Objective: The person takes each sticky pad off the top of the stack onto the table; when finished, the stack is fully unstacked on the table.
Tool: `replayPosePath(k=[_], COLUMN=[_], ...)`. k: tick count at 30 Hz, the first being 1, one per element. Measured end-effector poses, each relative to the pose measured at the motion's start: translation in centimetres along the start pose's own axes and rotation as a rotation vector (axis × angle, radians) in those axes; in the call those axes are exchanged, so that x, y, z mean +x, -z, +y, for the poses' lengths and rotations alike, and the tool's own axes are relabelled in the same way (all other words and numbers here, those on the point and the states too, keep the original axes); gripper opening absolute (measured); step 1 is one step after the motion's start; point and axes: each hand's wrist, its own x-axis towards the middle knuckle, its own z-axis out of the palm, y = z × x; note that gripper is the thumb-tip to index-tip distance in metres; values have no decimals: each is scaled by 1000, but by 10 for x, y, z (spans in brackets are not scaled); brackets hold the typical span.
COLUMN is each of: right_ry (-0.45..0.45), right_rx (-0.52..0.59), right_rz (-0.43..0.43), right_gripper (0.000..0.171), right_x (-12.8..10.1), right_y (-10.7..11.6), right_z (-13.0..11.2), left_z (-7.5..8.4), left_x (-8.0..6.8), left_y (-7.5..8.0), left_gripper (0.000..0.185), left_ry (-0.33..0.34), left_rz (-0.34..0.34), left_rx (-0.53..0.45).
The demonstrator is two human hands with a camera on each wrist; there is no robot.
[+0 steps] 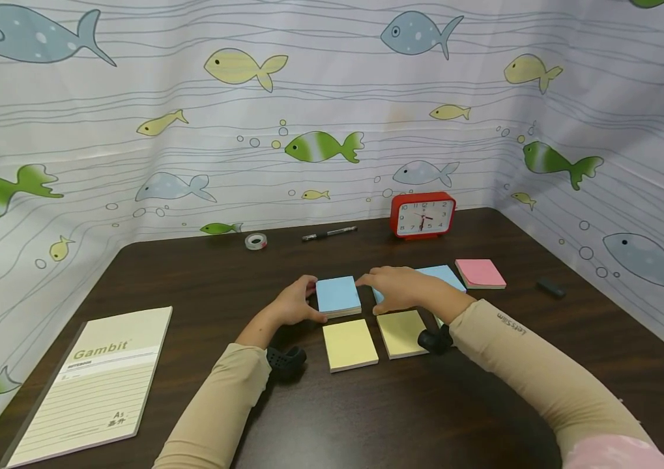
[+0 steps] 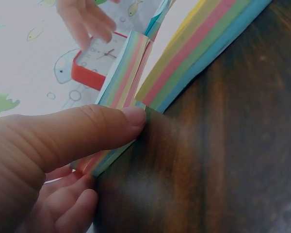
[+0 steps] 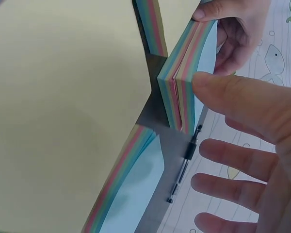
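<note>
A blue-topped stack of sticky notes (image 1: 338,294) lies between both hands, its edges striped in several colours with a gap partway up. My left hand (image 1: 292,303) grips its left side, thumb at the near corner and fingers toward the far one. At the right side is my right hand (image 1: 399,287), fingers spread apart; its thumb (image 3: 218,92) overlaps the stack's corner in the right wrist view. Two yellow-topped sticky note pads (image 1: 350,346) (image 1: 402,335) lie nearer me. Another blue-topped pad (image 1: 443,276) is partly hidden behind my right hand.
A pink-topped pad (image 1: 480,273) and a small dark object (image 1: 551,288) lie to the right. Along the back are a tape roll (image 1: 256,241), a pen (image 1: 330,234) and a red clock (image 1: 423,215). A notebook (image 1: 94,384) lies at the left.
</note>
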Motion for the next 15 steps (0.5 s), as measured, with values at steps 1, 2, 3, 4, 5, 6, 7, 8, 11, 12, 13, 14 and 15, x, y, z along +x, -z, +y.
replayPosePath(k=[1, 2, 3, 4, 5, 6, 7, 8, 11, 12, 13, 14, 15], right_ry=[-3, -3, -1, -4, -4, -5, -6, -6, -7, -10, -13, -17, -20], right_rx=[-3, -7, -14, -23, -30, -34, -39, -42, -36, -36, -34, -33, -31], right_rz=[-1, 0, 3, 5, 9, 15, 21, 27, 36, 35, 34, 31, 27], right_gripper=[62, 62, 62, 62, 63, 63, 64, 65, 68, 70, 71, 73, 75], right_x=[2, 4, 7, 9, 11, 13, 15, 18, 24, 26, 28, 30, 31], right_y=[0, 0, 0, 0, 0, -1, -1, -1, -2, -2, -2, -3, -3], right_z=[-1, -2, -4, -5, -6, -7, -8, -9, -12, -13, -14, -15, -16], left_z=[0, 0, 0, 0, 0, 0, 0, -1, -1, 0, 0, 0, 0], left_x=[0, 0, 1, 1, 1, 1, 1, 1, 1, 1, 1, 1, 1], left_y=[0, 0, 1, 1, 1, 1, 1, 1, 1, 1, 1, 1, 1], left_gripper=[86, 86, 86, 87, 87, 87, 87, 87, 87, 88, 88, 87, 87], left_ry=[-1, -2, -2, 0, -2, -4, 1, 4, 5, 8, 11, 11, 5], left_rz=[0, -1, -1, -2, -2, -1, -1, 0, 2, 2, 1, 1, 0], left_rx=[0, 2, 2, 2, 0, 1, -2, -3, -5, -7, -9, -10, -11])
